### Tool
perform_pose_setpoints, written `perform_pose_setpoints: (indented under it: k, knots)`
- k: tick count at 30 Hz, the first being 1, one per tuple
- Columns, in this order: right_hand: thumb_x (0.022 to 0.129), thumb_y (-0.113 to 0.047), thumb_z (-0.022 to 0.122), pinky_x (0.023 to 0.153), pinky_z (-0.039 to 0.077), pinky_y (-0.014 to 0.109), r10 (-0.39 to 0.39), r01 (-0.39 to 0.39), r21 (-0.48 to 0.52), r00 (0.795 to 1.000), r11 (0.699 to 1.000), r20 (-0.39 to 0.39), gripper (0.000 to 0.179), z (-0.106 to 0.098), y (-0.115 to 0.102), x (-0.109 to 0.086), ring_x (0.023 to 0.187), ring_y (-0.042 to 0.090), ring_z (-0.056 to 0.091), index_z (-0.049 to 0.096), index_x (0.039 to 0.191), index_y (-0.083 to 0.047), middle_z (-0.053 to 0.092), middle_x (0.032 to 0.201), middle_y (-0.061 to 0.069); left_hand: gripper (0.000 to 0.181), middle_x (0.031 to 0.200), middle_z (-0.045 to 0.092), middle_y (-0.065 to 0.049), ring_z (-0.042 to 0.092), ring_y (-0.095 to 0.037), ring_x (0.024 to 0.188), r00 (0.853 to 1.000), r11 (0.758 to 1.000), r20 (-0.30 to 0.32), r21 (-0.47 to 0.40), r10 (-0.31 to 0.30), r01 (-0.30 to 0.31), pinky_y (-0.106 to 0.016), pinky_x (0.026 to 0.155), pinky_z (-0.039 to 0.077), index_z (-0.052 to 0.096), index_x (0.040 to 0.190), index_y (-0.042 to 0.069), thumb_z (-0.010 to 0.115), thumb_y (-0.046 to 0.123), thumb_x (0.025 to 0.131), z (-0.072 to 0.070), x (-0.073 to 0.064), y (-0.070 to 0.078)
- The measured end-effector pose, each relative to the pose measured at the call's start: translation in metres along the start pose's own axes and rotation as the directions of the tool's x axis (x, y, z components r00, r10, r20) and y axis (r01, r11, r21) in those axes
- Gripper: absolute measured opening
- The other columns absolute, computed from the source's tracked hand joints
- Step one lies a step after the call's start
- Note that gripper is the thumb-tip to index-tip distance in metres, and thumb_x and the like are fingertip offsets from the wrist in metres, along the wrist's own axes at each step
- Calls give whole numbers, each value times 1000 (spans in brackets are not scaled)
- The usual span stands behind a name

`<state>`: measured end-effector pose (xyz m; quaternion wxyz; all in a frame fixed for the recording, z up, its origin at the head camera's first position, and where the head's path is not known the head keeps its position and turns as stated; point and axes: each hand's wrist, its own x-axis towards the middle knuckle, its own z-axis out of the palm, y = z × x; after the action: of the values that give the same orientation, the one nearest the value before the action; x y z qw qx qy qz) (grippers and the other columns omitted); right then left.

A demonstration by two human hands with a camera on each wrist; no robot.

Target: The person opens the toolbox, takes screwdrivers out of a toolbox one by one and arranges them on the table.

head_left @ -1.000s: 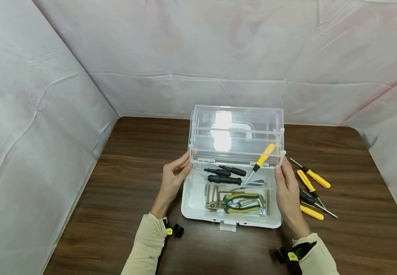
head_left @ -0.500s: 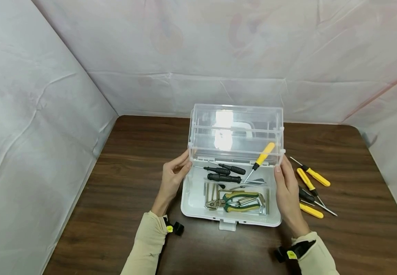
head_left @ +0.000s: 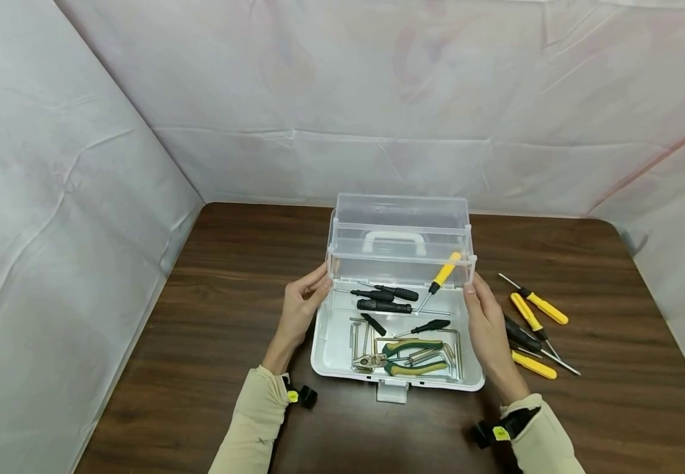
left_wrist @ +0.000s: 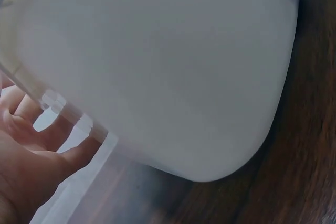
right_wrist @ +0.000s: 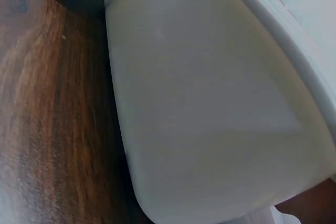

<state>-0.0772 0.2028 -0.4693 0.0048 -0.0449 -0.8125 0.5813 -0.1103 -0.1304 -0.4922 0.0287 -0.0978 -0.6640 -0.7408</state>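
Note:
A white toolbox (head_left: 325, 355) stands on the table with its clear lid (head_left: 402, 214) raised. My left hand (head_left: 299, 306) grips the lid's lower left corner between thumb and fingers. In the left wrist view, that left hand (left_wrist: 34, 148) has its fingertips at the clear edge. On the other side my right hand (head_left: 487, 326) holds the lid's lower right corner; the right wrist view shows the box's white wall (right_wrist: 210, 103) without the hand. Inside the box are black screwdrivers (head_left: 384, 306), a leaning yellow screwdriver (head_left: 446, 270), green-handled pliers (head_left: 413, 346) and several hex keys (head_left: 458, 352).
Several yellow and black screwdrivers (head_left: 547, 309) lie on the wooden table (head_left: 230, 276) just right of my right hand. A white latch (head_left: 392, 392) hangs at the box's front. White sheets (head_left: 330, 79) surround the table at the back and sides.
The lid's top has sunk and its right side has shifted left, along with my right hand. A small black piece and a black-handled screwdriver inside now show clearly.

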Motion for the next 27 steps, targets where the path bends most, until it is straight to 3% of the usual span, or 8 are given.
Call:
perform_pose_setpoints:
  k: [11, 23, 27]
  knots:
    - [113, -48, 32, 126, 20, 65, 69, -67, -61, 997, 996, 38, 63, -2, 0, 9, 160, 38, 23, 29, 166, -13, 27, 172, 15, 45, 141, 63, -20, 62, -22, 133, 998, 998, -15, -8, -59, 59, -21, 110, 48, 57, 146, 0, 65, 8, 103, 0, 4, -8]
    - [112, -55, 27, 125, 18, 68, 132, -122, -108, 987, 987, 87, 70, -5, -4, 14, 160, 42, 20, 24, 167, -13, 22, 174, 17, 45, 141, 63, -22, 59, -27, 137, 995, 996, -26, 0, -94, 94, -20, 109, 48, 57, 146, -1, 64, 9, 103, 2, 8, -4]
    - [112, -53, 29, 122, 25, 69, 63, -47, -189, 995, 981, 79, 68, -9, -3, 11, 158, 45, 25, 28, 166, -11, 23, 172, 19, 45, 142, 63, -22, 57, -29, 139, 993, 993, -18, -1, -115, 115, -19, 109, 48, 56, 147, 0, 64, 9, 103, 4, 6, -2]
